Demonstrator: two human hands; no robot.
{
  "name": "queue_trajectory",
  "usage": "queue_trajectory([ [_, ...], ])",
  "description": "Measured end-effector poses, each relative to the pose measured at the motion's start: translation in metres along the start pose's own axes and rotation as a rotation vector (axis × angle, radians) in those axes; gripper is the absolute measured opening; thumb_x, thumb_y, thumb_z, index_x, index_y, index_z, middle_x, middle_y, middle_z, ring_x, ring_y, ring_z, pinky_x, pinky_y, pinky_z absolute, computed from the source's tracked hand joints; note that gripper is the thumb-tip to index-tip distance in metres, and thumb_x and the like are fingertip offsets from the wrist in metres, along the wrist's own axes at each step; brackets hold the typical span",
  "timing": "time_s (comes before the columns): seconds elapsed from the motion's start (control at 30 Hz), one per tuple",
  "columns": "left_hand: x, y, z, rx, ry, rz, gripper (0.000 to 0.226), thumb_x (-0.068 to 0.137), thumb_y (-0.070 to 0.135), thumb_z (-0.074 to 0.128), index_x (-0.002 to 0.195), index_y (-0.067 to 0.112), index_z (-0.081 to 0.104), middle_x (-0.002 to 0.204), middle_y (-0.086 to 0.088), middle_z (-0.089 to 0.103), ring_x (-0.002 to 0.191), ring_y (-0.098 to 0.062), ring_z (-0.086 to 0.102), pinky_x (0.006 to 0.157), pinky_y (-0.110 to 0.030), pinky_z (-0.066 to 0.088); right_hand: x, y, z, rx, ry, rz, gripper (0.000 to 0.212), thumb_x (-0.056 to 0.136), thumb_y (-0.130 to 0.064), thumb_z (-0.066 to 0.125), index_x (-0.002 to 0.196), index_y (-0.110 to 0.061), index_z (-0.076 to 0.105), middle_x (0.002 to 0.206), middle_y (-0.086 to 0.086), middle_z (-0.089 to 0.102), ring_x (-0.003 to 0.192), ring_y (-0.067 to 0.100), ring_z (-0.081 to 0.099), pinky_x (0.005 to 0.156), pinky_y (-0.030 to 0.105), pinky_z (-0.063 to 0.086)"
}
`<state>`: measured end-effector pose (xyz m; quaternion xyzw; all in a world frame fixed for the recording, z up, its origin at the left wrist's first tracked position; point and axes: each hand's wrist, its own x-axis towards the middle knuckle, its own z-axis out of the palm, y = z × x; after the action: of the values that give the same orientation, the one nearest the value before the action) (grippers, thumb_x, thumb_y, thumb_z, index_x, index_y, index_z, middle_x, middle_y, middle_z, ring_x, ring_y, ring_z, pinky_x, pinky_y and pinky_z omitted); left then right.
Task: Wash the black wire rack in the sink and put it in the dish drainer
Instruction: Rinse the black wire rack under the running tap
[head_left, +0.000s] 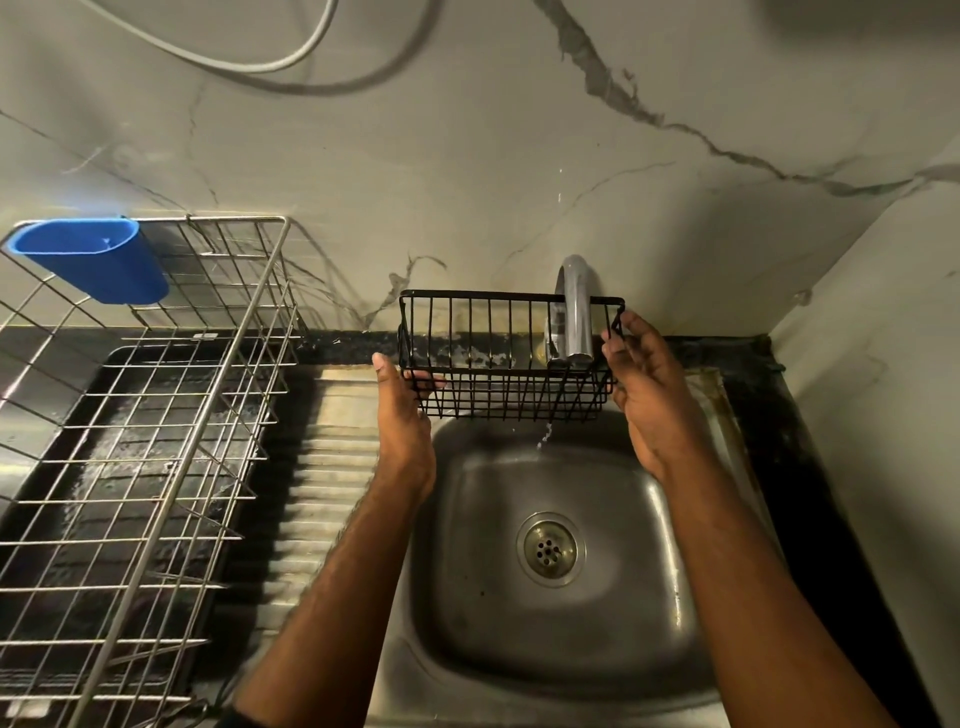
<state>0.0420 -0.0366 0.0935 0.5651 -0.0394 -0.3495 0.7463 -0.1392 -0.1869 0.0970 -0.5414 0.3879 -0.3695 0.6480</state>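
Rack (506, 358) held up over sink (644, 613), under tap (574, 312), water dripping through. Left hand (402, 415) grips its left end, right hand (641, 384) pinches right end. Drainer (140, 415) left, well apart.

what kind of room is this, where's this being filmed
Most likely a home kitchen, at the washing-up spot. A steel sink with a ribbed drainboard sits under a chrome tap, a wire dish drainer stands beside it on a dark counter, and the wall behind is marble-look tile.
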Motion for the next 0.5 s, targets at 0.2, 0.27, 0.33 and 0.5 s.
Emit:
queue_trajectory([
  [0.2, -0.0032, 0.0061, 0.0013, 0.045, 0.029, 0.032, 0.108, 0.085, 0.086, 0.026, 0.158, 0.005, 0.029, 0.157, -0.020, 0.041, 0.148, -0.029, 0.036, 0.124, -0.048, 0.015, -0.0014, -0.0029, 0.0015, 0.004, 0.005, -0.008, 0.046, 0.098, -0.029, 0.059, 0.142, -0.035, 0.048, 0.147, -0.011, 0.051, 0.134, 0.008, 0.047, 0.104, 0.034, 0.039],
  [0.27, -0.0028, 0.0042, 0.0000, 0.034, 0.030, 0.038, 0.127, 0.068, 0.096, 0.031, 0.160, 0.008, 0.022, 0.164, -0.019, 0.029, 0.153, -0.030, 0.027, 0.125, -0.050, 0.014, -0.0017, -0.0039, 0.0017, 0.004, 0.005, -0.008, 0.046, 0.098, -0.029, 0.058, 0.142, -0.035, 0.047, 0.146, -0.011, 0.051, 0.134, 0.007, 0.047, 0.103, 0.034, 0.039],
  [0.33, -0.0021, 0.0008, -0.0018, 0.029, 0.022, 0.038, 0.138, 0.059, 0.101, 0.033, 0.160, 0.009, 0.020, 0.165, -0.019, 0.026, 0.154, -0.031, 0.024, 0.125, -0.053, 0.014, -0.0020, -0.0044, 0.0015, 0.010, 0.008, -0.009, 0.046, 0.099, -0.029, 0.058, 0.143, -0.034, 0.047, 0.146, -0.011, 0.051, 0.134, 0.007, 0.047, 0.103, 0.033, 0.039],
  [0.5, -0.0050, 0.0018, -0.0014, 0.075, 0.018, 0.026, 0.142, 0.057, 0.103, 0.033, 0.159, 0.006, 0.017, 0.164, -0.021, 0.025, 0.154, -0.032, 0.024, 0.125, -0.053, 0.014, -0.0054, -0.0033, -0.0011, 0.016, 0.021, -0.006, 0.042, 0.098, -0.028, 0.059, 0.139, -0.037, 0.051, 0.143, -0.011, 0.055, 0.133, 0.007, 0.049, 0.100, 0.032, 0.040],
])
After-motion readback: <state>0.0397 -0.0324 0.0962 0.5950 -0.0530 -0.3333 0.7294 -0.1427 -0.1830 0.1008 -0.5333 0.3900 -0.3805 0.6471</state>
